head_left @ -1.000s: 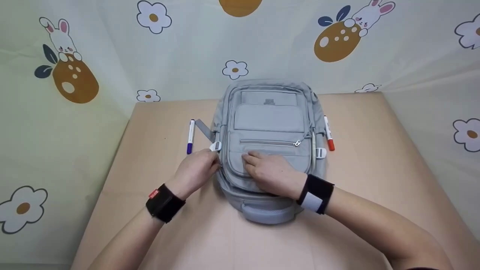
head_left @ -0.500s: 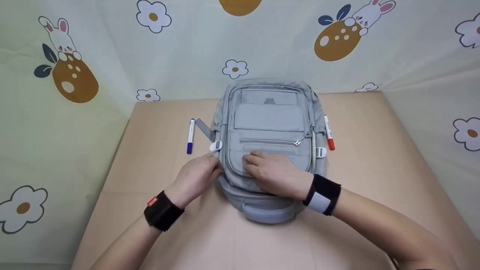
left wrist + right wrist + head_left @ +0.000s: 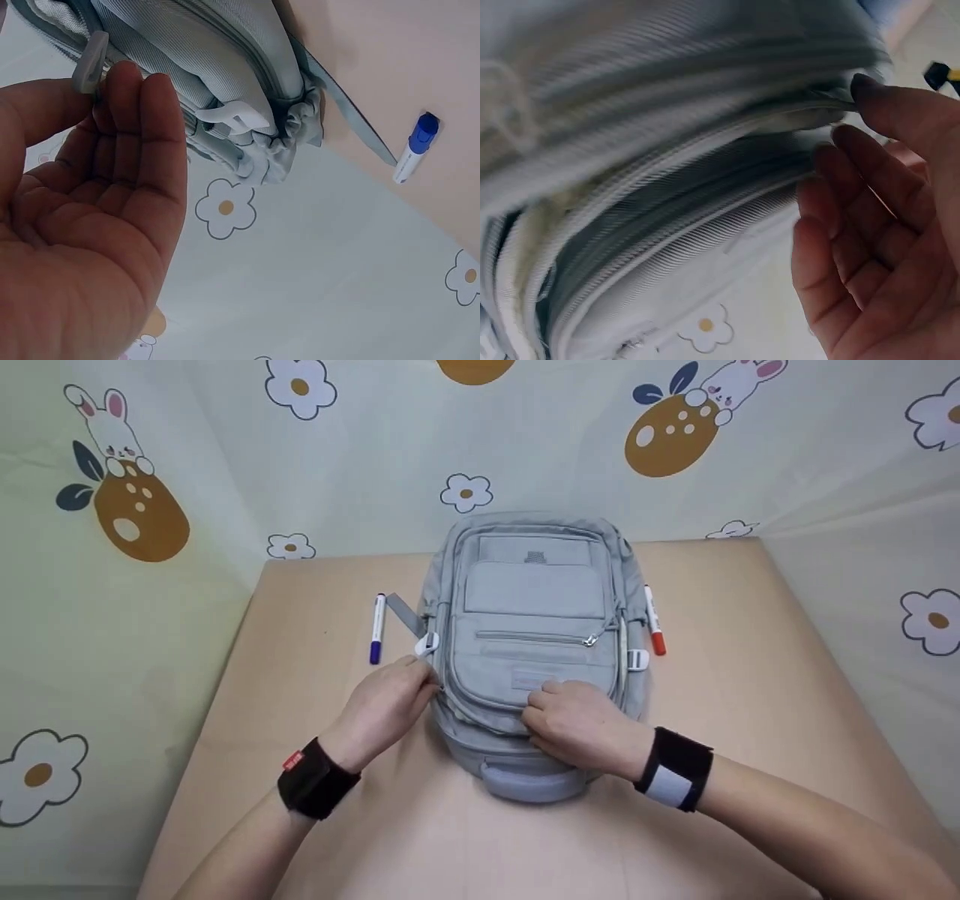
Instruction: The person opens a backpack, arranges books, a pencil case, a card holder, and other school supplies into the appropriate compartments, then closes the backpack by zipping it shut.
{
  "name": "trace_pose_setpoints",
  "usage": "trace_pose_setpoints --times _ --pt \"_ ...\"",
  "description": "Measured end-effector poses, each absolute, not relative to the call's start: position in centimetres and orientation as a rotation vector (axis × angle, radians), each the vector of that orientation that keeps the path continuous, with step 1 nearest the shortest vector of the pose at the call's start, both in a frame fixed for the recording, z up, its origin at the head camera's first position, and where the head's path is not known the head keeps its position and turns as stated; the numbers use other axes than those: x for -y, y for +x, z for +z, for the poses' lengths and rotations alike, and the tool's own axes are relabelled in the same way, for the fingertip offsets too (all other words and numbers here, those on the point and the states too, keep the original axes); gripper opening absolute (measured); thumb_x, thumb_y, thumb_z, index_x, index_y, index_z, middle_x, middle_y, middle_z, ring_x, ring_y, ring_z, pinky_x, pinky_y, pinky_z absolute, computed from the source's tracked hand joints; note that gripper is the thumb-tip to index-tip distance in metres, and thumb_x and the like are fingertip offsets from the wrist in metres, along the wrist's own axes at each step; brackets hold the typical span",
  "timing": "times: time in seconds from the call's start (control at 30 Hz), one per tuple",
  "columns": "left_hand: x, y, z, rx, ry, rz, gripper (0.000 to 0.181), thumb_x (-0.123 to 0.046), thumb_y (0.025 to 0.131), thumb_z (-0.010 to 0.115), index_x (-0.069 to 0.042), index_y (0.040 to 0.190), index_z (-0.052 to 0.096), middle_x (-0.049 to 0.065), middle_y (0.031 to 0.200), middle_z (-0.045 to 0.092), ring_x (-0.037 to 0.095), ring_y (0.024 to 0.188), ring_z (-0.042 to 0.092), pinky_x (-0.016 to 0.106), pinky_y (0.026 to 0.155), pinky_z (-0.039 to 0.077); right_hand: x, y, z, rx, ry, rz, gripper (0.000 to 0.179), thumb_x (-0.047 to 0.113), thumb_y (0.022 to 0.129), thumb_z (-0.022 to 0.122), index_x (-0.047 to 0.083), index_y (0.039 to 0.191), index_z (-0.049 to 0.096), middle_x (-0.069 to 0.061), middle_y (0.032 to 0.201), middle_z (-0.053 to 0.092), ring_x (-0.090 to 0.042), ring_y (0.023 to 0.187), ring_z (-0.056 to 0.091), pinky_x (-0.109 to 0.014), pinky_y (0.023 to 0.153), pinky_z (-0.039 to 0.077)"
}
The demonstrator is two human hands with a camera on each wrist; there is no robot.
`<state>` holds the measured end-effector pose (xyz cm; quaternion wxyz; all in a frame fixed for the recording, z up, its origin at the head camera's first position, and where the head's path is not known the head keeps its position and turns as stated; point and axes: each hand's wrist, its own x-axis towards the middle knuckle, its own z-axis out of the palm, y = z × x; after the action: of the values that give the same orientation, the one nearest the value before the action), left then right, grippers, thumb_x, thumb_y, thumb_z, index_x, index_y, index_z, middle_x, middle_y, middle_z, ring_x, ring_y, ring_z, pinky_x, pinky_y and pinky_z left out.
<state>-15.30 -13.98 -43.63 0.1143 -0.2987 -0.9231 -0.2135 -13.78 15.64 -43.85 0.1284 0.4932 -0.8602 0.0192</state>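
A grey backpack (image 3: 534,589) lies front side up on the table, its carry handle (image 3: 534,782) nearest the person. At its left side my left hand (image 3: 386,701) pinches a zipper pull (image 3: 91,61) between thumb and fingers, as the left wrist view shows. My right hand (image 3: 589,724) is at the lower front of the bag with curled fingers. In the right wrist view, its thumb and index finger pinch the edge of a zipper seam (image 3: 780,112); that view is blurred. A small label (image 3: 529,680) shows just beyond the right hand's knuckles.
A blue-capped marker (image 3: 377,628) lies left of the bag, near a loose grey strap (image 3: 405,613). On the right, a red-capped marker (image 3: 655,622) lies close against the bag. White buckles (image 3: 637,660) sit on both sides. Patterned cloth (image 3: 360,472) hangs behind the table (image 3: 300,660).
My right hand has moved right and toward the person across the bag's front, uncovering the label. The left hand stays at the left side zipper. The whole head view has shifted slightly.
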Motion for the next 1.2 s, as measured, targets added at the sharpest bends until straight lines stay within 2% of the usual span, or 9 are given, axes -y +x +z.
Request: trace_pose_setpoints --times 0.13,0.33,0.53,0.63,0.87,1.07,1.2 --pt "14.0 -15.1 -43.6 2.723 -0.868 -0.626 0.005 -0.006 0.095 0.071 -0.006 0.096 0.066 0.001 0.087 0.063 0.018 0.077 0.062 0.037 0.067 0.054 -15.5 -13.9 -44.1 2.492 1.410 0.002 0.011 0.012 0.091 0.066 0.013 0.080 0.066 0.001 0.075 0.060 -0.020 0.067 0.054 -0.032 0.054 0.047" --pt "13.9 -14.4 -43.6 2.778 -0.837 -0.635 0.007 -0.007 0.094 0.072 -0.007 0.095 0.066 0.001 0.087 0.063 0.018 0.077 0.062 0.036 0.068 0.054 -15.4 -14.0 -43.7 2.514 1.378 -0.042 0.010 0.006 0.084 0.068 0.012 0.082 0.060 0.001 0.074 0.057 -0.018 0.064 0.057 -0.032 0.048 0.047" --pt "13.2 -13.4 -43.4 2.845 -0.834 -0.716 0.007 -0.010 0.094 0.073 -0.009 0.094 0.066 -0.002 0.084 0.061 0.013 0.073 0.057 0.034 0.066 0.051 -15.0 -14.1 -43.6 2.569 1.465 -0.031 0.011 0.005 0.093 0.065 0.012 0.095 0.057 0.002 0.084 0.052 -0.015 0.070 0.053 -0.029 0.051 0.048" --pt "12.7 -12.8 -43.3 2.870 -0.859 -0.769 0.007 -0.010 0.094 0.074 -0.009 0.097 0.068 -0.004 0.085 0.062 0.011 0.073 0.055 0.032 0.066 0.051 -14.9 -14.1 -43.8 2.574 1.497 -0.019 0.011 0.008 0.094 0.065 0.013 0.098 0.056 0.002 0.086 0.051 -0.015 0.071 0.052 -0.029 0.051 0.047" --pt "11.1 -11.9 -43.3 2.878 -0.946 -0.794 0.008 -0.006 0.093 0.072 -0.010 0.091 0.066 -0.004 0.082 0.061 0.012 0.073 0.056 0.032 0.065 0.050 -14.9 -14.1 -44.0 2.525 1.490 0.035 0.007 0.012 0.095 0.064 0.014 0.092 0.057 0.001 0.085 0.052 -0.018 0.068 0.054 -0.033 0.049 0.048" --pt "9.6 -11.8 -43.1 2.898 -1.032 -0.797 0.004 -0.008 0.095 0.070 -0.010 0.093 0.067 -0.004 0.085 0.063 0.012 0.076 0.058 0.030 0.067 0.051 -15.1 -14.0 -44.1 2.532 1.495 0.052 0.010 0.009 0.093 0.066 0.017 0.088 0.061 0.002 0.085 0.057 -0.018 0.072 0.056 -0.032 0.051 0.049" --pt "9.5 -11.9 -43.1 2.907 -1.011 -0.849 0.005 -0.007 0.093 0.071 -0.011 0.093 0.067 -0.005 0.084 0.062 0.012 0.076 0.058 0.029 0.067 0.051 -15.1 -14.0 -44.0 2.545 1.494 0.116 0.011 0.014 0.092 0.071 0.018 0.085 0.062 0.004 0.082 0.058 -0.017 0.072 0.056 -0.031 0.052 0.048"
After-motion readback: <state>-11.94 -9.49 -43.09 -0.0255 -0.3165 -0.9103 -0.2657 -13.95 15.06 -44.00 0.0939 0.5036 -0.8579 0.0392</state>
